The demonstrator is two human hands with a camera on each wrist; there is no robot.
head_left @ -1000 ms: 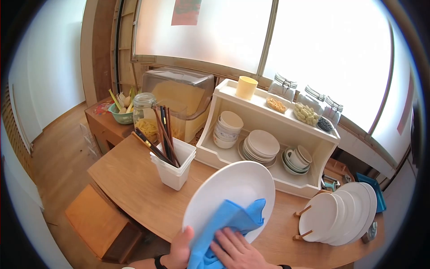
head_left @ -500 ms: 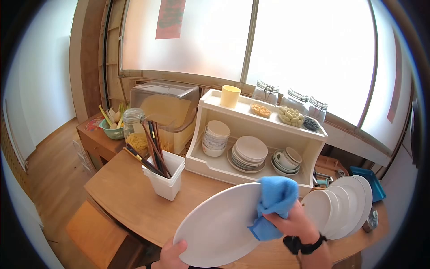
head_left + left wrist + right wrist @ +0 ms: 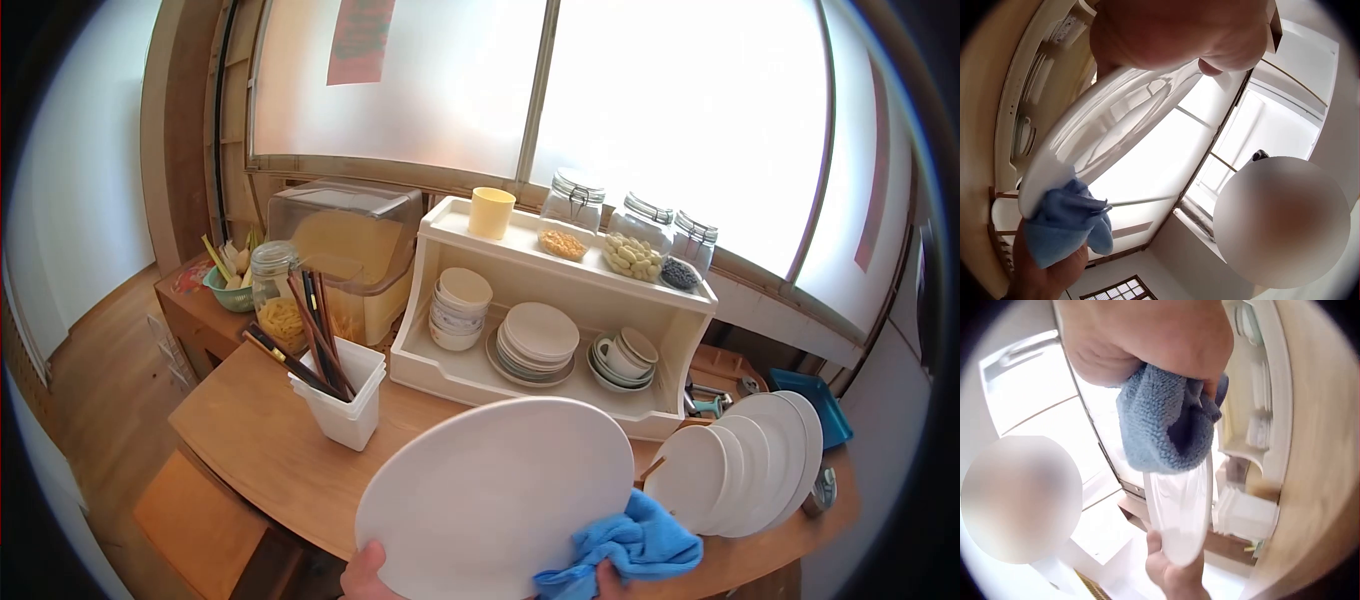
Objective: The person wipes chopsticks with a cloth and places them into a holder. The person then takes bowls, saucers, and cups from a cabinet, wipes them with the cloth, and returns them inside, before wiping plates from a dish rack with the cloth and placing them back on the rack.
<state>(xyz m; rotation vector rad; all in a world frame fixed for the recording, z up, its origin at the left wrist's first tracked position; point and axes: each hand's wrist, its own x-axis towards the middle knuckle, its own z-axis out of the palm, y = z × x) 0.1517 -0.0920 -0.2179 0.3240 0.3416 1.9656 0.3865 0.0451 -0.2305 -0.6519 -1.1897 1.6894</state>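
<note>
A large white oval plate (image 3: 490, 490) is held up over the front of the table, tilted so its broad face shows in the head view. At its lower left edge my left hand (image 3: 364, 574) grips the rim, thumb on the near face. My right hand (image 3: 608, 580) holds a blue cloth (image 3: 640, 540) folded over the plate's lower right rim. Most of both hands is cut off at the bottom of the head view. In the right wrist view the bunched cloth (image 3: 1163, 425) wraps the plate's end, and the left hand (image 3: 1175, 572) holds the opposite end.
Several white plates (image 3: 690, 475) stand upright in a wooden rack at right. Behind, a cream shelf (image 3: 600, 280) bears bowls, stacked plates, cups and glass jars. A white container (image 3: 350, 405) of chopsticks stands on the table at left, a stool (image 3: 205, 530) below it.
The right hand and cloth have moved from the plate's middle to its upper right rim, then down to the lower right rim. The plate has turned wider across.
</note>
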